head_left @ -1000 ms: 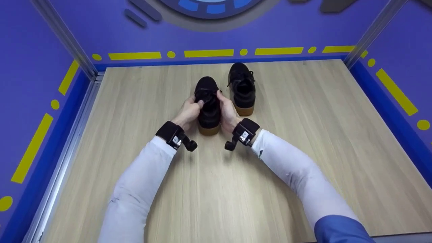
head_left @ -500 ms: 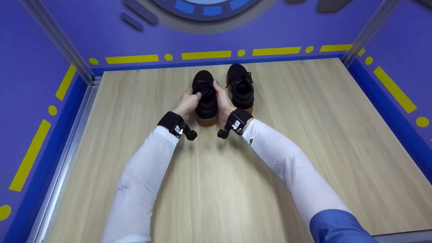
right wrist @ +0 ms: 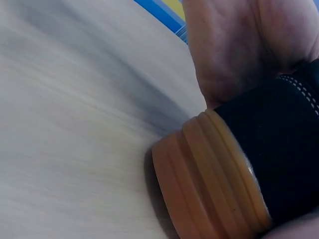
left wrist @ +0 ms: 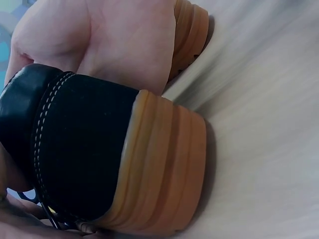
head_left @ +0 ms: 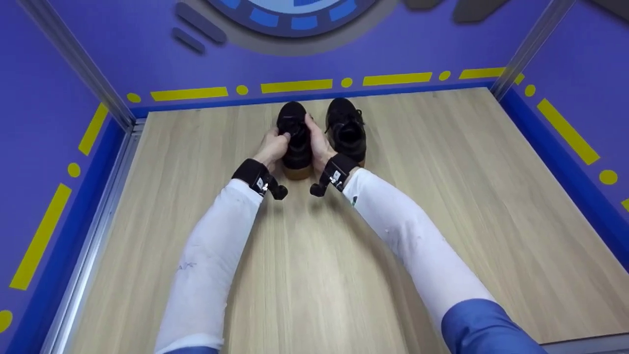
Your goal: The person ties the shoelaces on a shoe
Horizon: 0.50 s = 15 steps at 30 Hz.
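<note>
A black lace-up shoe [head_left: 297, 153] with a gum-brown sole stands between my hands near the back of the board, toe toward the back wall. My left hand [head_left: 271, 147] grips its left side, thumb over the edge of the opening. On the other side my right hand [head_left: 320, 146] holds it, thumb lying along the upper near the laces; its other fingers are hidden in the head view. Both wrist views show the shoe's heel [left wrist: 167, 164] close up, its sole [right wrist: 209, 179] down at the board. The matching black shoe [head_left: 350, 139] stands just right of my right hand.
The wood-grain board [head_left: 442, 206] carries both shoes. Behind it rises a blue-purple back wall [head_left: 393, 54] with yellow marks, and similar walls flank it. A metal rail [head_left: 105, 206] runs along the left edge.
The held shoe has moved forward with both my hands, toward the back wall, until its toe is almost level with the other shoe's. The other shoe stays in place on the board.
</note>
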### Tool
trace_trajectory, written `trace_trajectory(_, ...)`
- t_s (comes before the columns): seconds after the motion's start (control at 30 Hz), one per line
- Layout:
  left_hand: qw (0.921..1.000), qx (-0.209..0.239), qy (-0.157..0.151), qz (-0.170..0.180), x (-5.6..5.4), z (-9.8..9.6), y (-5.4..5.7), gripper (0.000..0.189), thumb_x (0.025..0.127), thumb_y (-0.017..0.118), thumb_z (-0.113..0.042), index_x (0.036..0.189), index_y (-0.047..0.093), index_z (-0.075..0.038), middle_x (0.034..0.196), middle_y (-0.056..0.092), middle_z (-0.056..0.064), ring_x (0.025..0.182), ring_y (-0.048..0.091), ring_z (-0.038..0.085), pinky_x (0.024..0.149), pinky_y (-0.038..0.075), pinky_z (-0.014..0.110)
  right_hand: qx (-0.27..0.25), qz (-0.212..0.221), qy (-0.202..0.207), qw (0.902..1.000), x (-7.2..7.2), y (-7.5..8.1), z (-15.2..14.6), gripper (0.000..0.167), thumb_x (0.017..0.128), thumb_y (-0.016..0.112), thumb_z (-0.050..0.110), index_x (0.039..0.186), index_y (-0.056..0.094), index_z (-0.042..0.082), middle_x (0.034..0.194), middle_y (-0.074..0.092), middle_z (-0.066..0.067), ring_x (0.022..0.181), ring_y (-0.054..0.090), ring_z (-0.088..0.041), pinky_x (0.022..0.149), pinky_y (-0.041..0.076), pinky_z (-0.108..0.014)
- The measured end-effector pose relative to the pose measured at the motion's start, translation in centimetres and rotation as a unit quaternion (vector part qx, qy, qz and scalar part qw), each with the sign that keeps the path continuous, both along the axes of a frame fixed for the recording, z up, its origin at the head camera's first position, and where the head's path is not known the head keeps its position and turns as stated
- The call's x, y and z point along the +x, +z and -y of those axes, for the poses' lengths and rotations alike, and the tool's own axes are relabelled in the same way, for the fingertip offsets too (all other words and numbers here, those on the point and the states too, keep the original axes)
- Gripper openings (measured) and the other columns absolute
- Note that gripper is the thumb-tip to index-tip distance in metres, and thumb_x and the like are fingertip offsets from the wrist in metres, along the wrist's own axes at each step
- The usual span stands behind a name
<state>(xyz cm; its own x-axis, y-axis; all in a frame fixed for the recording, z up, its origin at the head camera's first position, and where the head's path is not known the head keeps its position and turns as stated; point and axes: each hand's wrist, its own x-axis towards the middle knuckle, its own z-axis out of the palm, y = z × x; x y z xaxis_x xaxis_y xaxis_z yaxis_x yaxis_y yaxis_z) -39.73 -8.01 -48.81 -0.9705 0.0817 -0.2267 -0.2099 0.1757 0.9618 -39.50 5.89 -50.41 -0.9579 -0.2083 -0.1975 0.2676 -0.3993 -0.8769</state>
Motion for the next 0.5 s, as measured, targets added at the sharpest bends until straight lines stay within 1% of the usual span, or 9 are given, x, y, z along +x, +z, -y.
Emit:
trace_trajectory(0.07, 1.0, -0.008, 0.003, 0.001, -0.1, 0.4, -0.1, 0.054, 0.108, 0.046, -0.016, 0.16, 0.039, -0.005, 0.163, 0.043, 0.016, 0.153, 0.038, 0.027, 0.128, 0.03, 0.038, 0.009, -0.006, -0.003, 0.9999, -0.3, -0.2, 0.4, 0.06, 0.109, 0.039, 0.058, 0.141, 0.063, 0.014, 0.128, 0.07, -0.005, 0.112, 0.066, -0.016, 0.108, 0.048, -0.026)
trace_trajectory(0.13, 0.9999, -0.016, 0.006, 0.003, -0.3, 0.7, -0.2, 0.056, 0.108, 0.046, -0.016, 0.162, 0.036, -0.006, 0.165, 0.042, 0.016, 0.154, 0.037, 0.027, 0.129, 0.029, 0.038, 0.021, -0.009, -0.003, 0.9997, -0.5, -0.4, 0.8, 0.06, 0.109, 0.039, 0.058, 0.143, 0.062, 0.015, 0.132, 0.069, -0.006, 0.117, 0.065, -0.017, 0.11, 0.047, -0.027)
trace_trajectory(0.2, 0.9998, -0.019, 0.01, 0.004, -0.3, 0.9, -0.3, 0.056, 0.109, 0.045, -0.017, 0.162, 0.035, -0.004, 0.165, 0.042, 0.017, 0.154, 0.037, 0.028, 0.129, 0.029, 0.039, 0.043, -0.02, -0.004, 0.9989, -0.6, -0.4, 1.0, 0.061, 0.11, 0.037, 0.057, 0.147, 0.058, 0.014, 0.141, 0.065, -0.009, 0.127, 0.062, -0.021, 0.115, 0.043, -0.028)
trace_trajectory(0.23, 0.9997, -0.02, 0.011, 0.002, -0.2, 1.0, -0.3, 0.055, 0.109, 0.045, -0.018, 0.162, 0.035, -0.003, 0.164, 0.042, 0.018, 0.154, 0.038, 0.029, 0.129, 0.029, 0.039, 0.062, -0.026, -0.007, 0.9977, -0.6, -0.4, 1.1, 0.061, 0.11, 0.038, 0.056, 0.15, 0.056, 0.013, 0.147, 0.062, -0.009, 0.133, 0.059, -0.022, 0.117, 0.041, -0.028)
trace_trajectory(0.27, 0.9997, -0.022, 0.012, 0.0, -0.1, 1.0, -0.3, 0.055, 0.109, 0.044, -0.018, 0.161, 0.036, -0.001, 0.164, 0.042, 0.018, 0.154, 0.038, 0.029, 0.129, 0.029, 0.039, 0.092, -0.034, -0.014, 0.9951, -0.5, -0.3, 1.1, 0.064, 0.11, 0.038, 0.056, 0.154, 0.051, 0.012, 0.154, 0.057, -0.01, 0.14, 0.053, -0.022, 0.12, 0.037, -0.028)
trace_trajectory(0.33, 0.9994, -0.029, 0.014, -0.01, 0.2, 1.1, -0.2, 0.055, 0.11, 0.043, -0.019, 0.16, 0.036, 0.001, 0.164, 0.042, 0.02, 0.154, 0.037, 0.03, 0.129, 0.028, 0.038, 0.154, -0.05, -0.023, 0.9866, -0.3, -0.1, 1.0, 0.067, 0.11, 0.04, 0.053, 0.16, 0.042, 0.009, 0.165, 0.045, -0.01, 0.152, 0.041, -0.022, 0.126, 0.03, -0.028)
trace_trajectory(0.4, 0.9981, -0.053, 0.01, -0.028, 0.7, 1.1, 0.0, 0.054, 0.111, 0.042, -0.021, 0.159, 0.037, 0.001, 0.164, 0.043, 0.02, 0.154, 0.038, 0.03, 0.129, 0.028, 0.038, 0.216, -0.059, -0.019, 0.9744, 0.2, 0.4, 0.6, 0.068, 0.11, 0.043, 0.051, 0.163, 0.037, 0.008, 0.168, 0.04, -0.01, 0.157, 0.033, -0.021, 0.128, 0.026, -0.029)
trace_trajectory(0.43, 0.9967, -0.07, 0.006, -0.041, 1.1, 1.1, 0.2, 0.053, 0.111, 0.042, -0.021, 0.159, 0.039, 0.001, 0.163, 0.044, 0.02, 0.154, 0.039, 0.031, 0.129, 0.029, 0.039, 0.242, -0.064, -0.01, 0.968, 0.5, 0.8, 0.3, 0.069, 0.11, 0.045, 0.049, 0.163, 0.036, 0.008, 0.17, 0.037, -0.008, 0.159, 0.03, -0.019, 0.129, 0.024, -0.029)
trace_trajectory(0.5, 0.99, -0.12, -0.006, -0.073, 1.8, 1.3, 0.7, 0.052, 0.111, 0.042, -0.023, 0.158, 0.041, 0.0, 0.161, 0.046, 0.021, 0.152, 0.042, 0.033, 0.128, 0.032, 0.042, 0.27, -0.077, 0.026, 0.9593, 1.3, 1.5, -0.5, 0.068, 0.11, 0.048, 0.046, 0.164, 0.034, 0.008, 0.17, 0.037, -0.01, 0.159, 0.03, -0.021, 0.13, 0.023, -0.033)
